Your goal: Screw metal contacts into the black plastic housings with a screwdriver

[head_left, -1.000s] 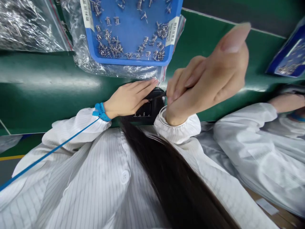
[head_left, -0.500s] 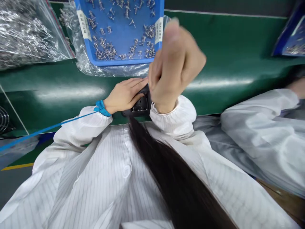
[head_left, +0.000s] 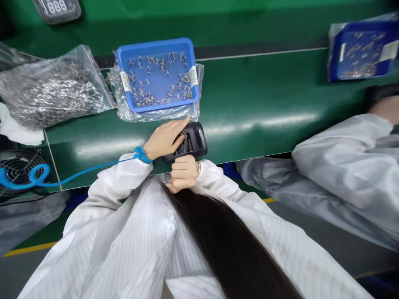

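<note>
A black device housing (head_left: 200,142) lies near the table's front edge, its open inside showing small metal parts. My left hand (head_left: 164,139), with a blue strap round the wrist, holds the housing from the left, fingers along its top edge and thumb over the inside. Just below the housing, my right hand (head_left: 183,172) is curled closed beside the dark hair; what it holds, if anything, is hidden. Beyond them stands a blue tray (head_left: 158,109) with many small metal springs, resting on a clear bag.
On the left are a bag of metal springs (head_left: 59,93), a fan (head_left: 21,168) and a blue coiled cord (head_left: 85,171). A grey device (head_left: 59,11) lies at the top left. Another blue tray (head_left: 336,58) and a person's sleeve (head_left: 339,145) are on the right.
My right hand has come down from beside the tray to the housing's lower edge. The view has shifted and shows more of the table. My left hand stays on the housing.
</note>
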Available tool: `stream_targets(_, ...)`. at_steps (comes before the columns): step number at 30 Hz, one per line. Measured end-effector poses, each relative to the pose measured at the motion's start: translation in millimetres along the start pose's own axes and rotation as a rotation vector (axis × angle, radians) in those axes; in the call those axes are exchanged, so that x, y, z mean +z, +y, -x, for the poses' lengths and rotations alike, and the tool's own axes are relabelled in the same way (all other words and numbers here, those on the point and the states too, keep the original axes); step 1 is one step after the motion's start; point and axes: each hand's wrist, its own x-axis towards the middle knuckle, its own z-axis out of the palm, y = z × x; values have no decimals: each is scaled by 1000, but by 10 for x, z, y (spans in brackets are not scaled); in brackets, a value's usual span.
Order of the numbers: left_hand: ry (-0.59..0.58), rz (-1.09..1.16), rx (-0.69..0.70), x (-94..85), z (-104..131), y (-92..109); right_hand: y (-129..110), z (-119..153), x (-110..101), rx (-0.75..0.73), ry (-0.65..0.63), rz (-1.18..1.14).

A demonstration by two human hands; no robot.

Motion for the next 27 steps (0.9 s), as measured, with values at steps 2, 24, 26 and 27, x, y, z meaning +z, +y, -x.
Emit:
stream_targets(2, 46, -82, -10, -30, 50, 97, -21, -65, -93, -64, 177, 36)
stream_targets(24, 688, 472, -628, -1509, -723, -1448, 929, 638, -548, 1201, -434, 740)
stream_targets(26, 645, 424, -697, -1791, -1156, -1966, 944, 650, -556, 1161, -401, 749)
stream_targets(27, 603, 338, -746, -1890, -1294, -2141, 947, 658, -560, 1141, -387, 751)
